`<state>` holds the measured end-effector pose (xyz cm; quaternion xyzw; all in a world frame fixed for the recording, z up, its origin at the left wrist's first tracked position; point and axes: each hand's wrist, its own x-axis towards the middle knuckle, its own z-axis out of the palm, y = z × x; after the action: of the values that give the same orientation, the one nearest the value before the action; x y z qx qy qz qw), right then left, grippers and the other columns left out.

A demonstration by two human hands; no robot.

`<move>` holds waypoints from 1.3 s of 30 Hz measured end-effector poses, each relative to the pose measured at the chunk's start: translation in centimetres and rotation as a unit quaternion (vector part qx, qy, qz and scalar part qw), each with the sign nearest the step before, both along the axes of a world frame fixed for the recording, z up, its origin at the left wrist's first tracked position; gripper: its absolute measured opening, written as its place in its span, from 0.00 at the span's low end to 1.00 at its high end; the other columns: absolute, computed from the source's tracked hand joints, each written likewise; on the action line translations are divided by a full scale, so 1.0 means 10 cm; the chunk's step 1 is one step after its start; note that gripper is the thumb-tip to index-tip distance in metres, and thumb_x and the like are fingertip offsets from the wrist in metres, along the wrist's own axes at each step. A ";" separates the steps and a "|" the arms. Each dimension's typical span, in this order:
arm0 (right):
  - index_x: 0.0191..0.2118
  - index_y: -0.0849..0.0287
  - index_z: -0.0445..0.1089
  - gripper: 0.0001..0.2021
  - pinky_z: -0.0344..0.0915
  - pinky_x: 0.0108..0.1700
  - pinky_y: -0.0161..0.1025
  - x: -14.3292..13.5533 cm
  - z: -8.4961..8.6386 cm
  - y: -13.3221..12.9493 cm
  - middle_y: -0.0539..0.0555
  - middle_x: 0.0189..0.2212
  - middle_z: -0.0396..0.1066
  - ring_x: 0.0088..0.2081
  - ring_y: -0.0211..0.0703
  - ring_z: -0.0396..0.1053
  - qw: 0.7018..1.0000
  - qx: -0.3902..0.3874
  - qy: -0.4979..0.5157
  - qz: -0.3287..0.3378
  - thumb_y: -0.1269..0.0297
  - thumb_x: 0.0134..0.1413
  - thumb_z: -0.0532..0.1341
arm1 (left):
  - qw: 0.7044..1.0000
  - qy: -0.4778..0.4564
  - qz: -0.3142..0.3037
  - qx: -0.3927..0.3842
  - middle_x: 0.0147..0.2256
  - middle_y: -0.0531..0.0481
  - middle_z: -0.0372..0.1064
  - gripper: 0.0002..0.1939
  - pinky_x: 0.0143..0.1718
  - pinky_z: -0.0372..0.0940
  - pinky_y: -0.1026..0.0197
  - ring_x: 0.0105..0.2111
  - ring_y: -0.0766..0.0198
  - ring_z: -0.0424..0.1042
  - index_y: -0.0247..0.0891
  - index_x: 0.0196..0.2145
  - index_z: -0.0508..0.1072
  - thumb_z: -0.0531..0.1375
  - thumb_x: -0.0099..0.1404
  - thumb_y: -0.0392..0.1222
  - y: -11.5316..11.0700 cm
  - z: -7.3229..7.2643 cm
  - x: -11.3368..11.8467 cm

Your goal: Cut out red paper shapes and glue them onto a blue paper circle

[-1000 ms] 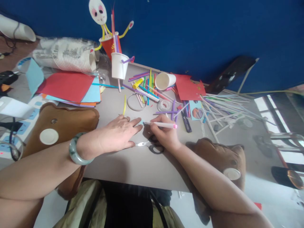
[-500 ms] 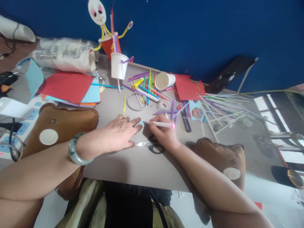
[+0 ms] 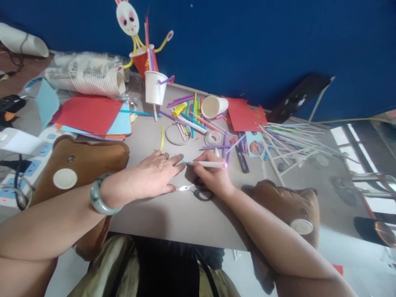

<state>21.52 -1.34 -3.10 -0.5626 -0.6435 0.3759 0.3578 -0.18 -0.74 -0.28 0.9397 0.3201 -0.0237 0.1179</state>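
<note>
My left hand (image 3: 148,173) lies flat on the grey table (image 3: 139,218), its fingers spread. Its fingertips rest at a small light-blue paper piece (image 3: 185,159), mostly hidden by the fingers. A white marker with a pink end (image 3: 213,164) is pinched in my right hand (image 3: 216,179), its tip pointing left at the paper. Between and just below both hands lie scissors (image 3: 185,188) with dark handles, partly covered by my right hand. My left thumb is by their blades.
Straws, markers and a tape roll (image 3: 213,138) lie beyond my hands. Cup puppets (image 3: 155,87) stand at the back, beside stacked paper cups (image 3: 95,80). Coloured paper (image 3: 89,113) is at left. A utility knife (image 3: 242,154) and many straws (image 3: 291,136) lie right.
The marker's tip has shifted slightly towards me beside the blue paper. My left hand stays in place, and the view has tilted very slightly.
</note>
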 end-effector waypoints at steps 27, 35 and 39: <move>0.28 0.56 0.67 0.03 0.61 0.21 0.32 0.04 0.02 0.01 0.47 0.19 0.69 0.19 0.35 0.64 0.999 -0.008 0.013 -0.028 0.67 0.48 0.63 | 1.000 -0.008 -0.005 -0.006 0.65 0.39 0.57 0.26 0.57 0.56 0.46 0.56 0.47 0.67 0.41 0.62 0.61 0.58 0.69 0.48 -0.03 0.05 -0.03; 0.28 0.57 0.68 0.03 0.63 0.24 0.33 0.04 0.01 -0.01 0.48 0.21 0.72 0.21 0.36 0.67 1.000 0.028 -0.014 -0.006 0.67 0.49 0.62 | 1.000 0.013 -0.012 -0.010 0.63 0.39 0.58 0.26 0.54 0.58 0.48 0.54 0.48 0.68 0.41 0.60 0.61 0.60 0.67 0.48 -0.01 0.08 -0.02; 0.28 0.56 0.68 0.03 0.63 0.24 0.33 0.04 0.00 -0.01 0.48 0.20 0.72 0.20 0.36 0.67 1.000 0.021 -0.017 -0.001 0.66 0.50 0.62 | 1.000 0.010 -0.010 -0.019 0.64 0.40 0.58 0.27 0.54 0.57 0.48 0.55 0.48 0.68 0.41 0.61 0.60 0.60 0.67 0.48 -0.01 0.08 -0.02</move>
<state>21.90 -1.40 -3.08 -0.5620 -0.6569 0.3525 0.3584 -0.39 -0.85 0.47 0.9403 0.3109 -0.0403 0.1323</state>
